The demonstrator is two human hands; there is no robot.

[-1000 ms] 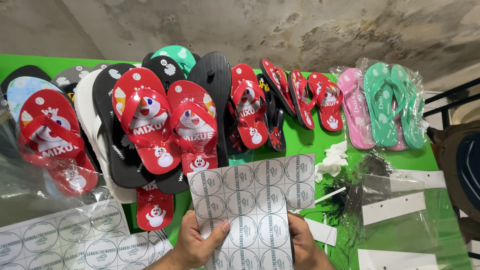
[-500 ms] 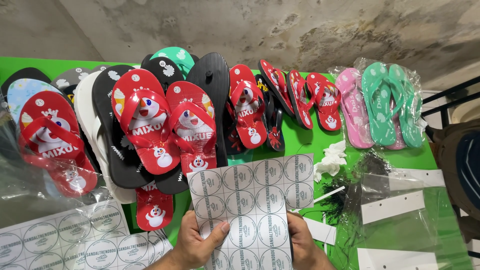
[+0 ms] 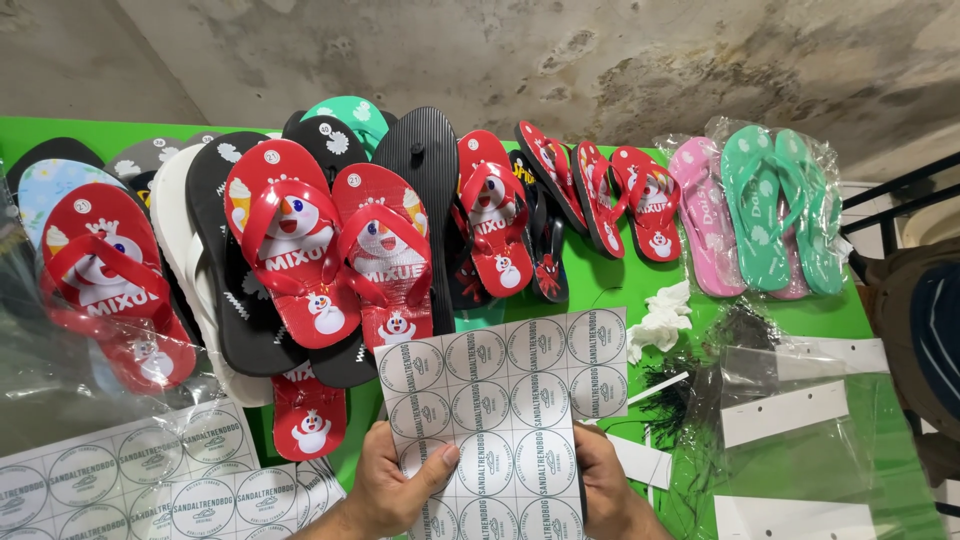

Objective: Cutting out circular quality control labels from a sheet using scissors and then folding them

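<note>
My left hand (image 3: 385, 487) and my right hand (image 3: 608, 490) both hold one white sheet of round stickers (image 3: 505, 385) upright over the green table (image 3: 600, 295), at the bottom centre. My left thumb presses on a sticker near the sheet's lower left. Just beyond the sheet lies a pair of red flip-flops with a snowman picture (image 3: 330, 245), resting on black flip-flops (image 3: 420, 170).
More sticker sheets (image 3: 120, 475) lie at the lower left. Red (image 3: 100, 285), pink (image 3: 705, 215) and green (image 3: 780, 205) flip-flops line the table's far side. Clear plastic bags with white card strips (image 3: 785, 410), black ties (image 3: 675, 395) and a white crumpled piece (image 3: 660, 320) sit at the right.
The sheet and both hands have stayed almost still; my left thumb has shifted slightly on the sheet.
</note>
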